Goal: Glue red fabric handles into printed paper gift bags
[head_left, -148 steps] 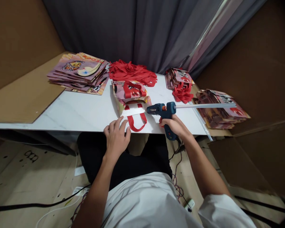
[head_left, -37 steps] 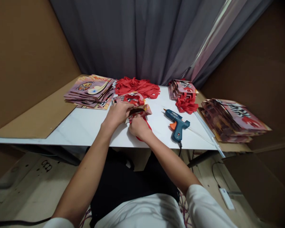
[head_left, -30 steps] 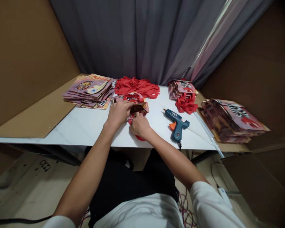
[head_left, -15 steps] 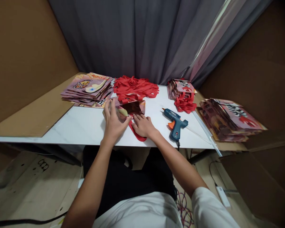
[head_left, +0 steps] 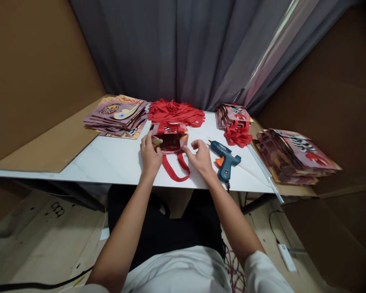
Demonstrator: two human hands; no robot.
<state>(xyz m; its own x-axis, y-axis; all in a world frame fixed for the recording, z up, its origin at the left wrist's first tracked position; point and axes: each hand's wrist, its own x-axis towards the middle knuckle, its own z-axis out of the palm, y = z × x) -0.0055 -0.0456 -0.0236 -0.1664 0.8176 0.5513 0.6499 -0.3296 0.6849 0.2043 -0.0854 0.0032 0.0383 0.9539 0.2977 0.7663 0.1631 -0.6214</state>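
A small printed paper bag (head_left: 170, 151) lies on the white table with its mouth facing me, its dark inside showing. One red ribbon handle (head_left: 176, 179) loops from its near edge toward me; another lies across its far side. My left hand (head_left: 151, 155) grips the bag's left side, fingers along the outside and thumb at the near corner. At the right corner is my right hand (head_left: 200, 158), with thumb and fingers apart; its thumb is at or close to the bag's edge. To the right of that hand lies a blue glue gun (head_left: 225, 159) with an orange trigger.
Flat printed bags (head_left: 114, 116) are stacked at the back left. Red ribbon strips (head_left: 177, 113) are heaped behind the bag. Bags with red handles (head_left: 234, 116) stand back right, and another bag stack (head_left: 295, 152) lies far right. Cardboard walls (head_left: 39, 73) and a grey curtain (head_left: 158, 53) enclose the table.
My right hand has lifted off the near handle and moved right to the bag's right corner. My left hand has shifted slightly right and lower along the left side. The near handle is now uncovered.
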